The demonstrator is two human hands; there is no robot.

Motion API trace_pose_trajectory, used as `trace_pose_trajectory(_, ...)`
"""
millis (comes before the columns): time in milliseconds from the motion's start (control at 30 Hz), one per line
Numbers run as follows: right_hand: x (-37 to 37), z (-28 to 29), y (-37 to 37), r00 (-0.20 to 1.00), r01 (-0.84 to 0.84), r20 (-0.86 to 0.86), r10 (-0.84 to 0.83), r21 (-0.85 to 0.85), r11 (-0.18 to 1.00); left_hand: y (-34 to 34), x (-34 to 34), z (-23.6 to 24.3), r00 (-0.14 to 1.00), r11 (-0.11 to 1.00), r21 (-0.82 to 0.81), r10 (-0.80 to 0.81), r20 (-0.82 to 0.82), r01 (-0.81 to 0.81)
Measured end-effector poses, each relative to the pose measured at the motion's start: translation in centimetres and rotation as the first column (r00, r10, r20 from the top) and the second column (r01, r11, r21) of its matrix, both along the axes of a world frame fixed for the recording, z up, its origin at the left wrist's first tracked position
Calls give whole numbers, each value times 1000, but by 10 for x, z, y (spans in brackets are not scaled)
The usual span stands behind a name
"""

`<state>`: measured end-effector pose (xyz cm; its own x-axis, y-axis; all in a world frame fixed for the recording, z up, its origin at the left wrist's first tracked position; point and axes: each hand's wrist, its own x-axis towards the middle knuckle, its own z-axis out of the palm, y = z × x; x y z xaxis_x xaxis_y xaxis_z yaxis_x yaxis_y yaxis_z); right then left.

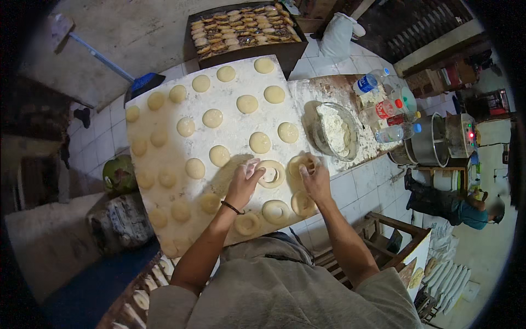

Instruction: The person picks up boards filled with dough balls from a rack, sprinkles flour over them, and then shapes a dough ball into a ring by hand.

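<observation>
Over the near right part of a flour-dusted board, my left hand has its floury fingers closed at the left edge of a dough ring with a wide hole. My right hand curls its fingers over the right side of another dough piece; they partly cover it. More dough rings with smaller holes lie close to my wrists, including one ring beside my left forearm. Rows of flattened round dough pieces spread across the board beyond my hands.
Right of the board, a metal bowl of flour stands on a floury surface with several plastic bottles. A dark tray of browned pastries is at the far edge. A mixer and another person are farther right.
</observation>
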<state>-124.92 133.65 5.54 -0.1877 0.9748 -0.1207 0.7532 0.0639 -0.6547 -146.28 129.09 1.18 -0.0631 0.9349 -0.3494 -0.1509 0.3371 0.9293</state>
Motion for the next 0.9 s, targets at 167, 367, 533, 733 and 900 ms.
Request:
trace_pose_trajectory(167,16,-5,-2,983,-176,49,176,-5,984,-12,22,-13,983,979,186,-48,-180,82)
trace_pose_trajectory(367,42,28,-45,795,-175,-606,11,-212,962,-32,65,21,987,958,244,-160,29,148)
trace_pose_trajectory(533,97,39,-93,775,-184,-612,-159,-458,869,-74,104,70,980,971,167,-186,68,172)
trace_pose_trajectory(733,134,14,-154,825,-130,-559,-85,-333,934,-134,157,82,884,948,199,-136,-447,247)
trace_pose_trajectory(900,176,-9,-172,725,-130,-675,-137,-329,935,-169,201,74,850,933,296,-21,-526,206)
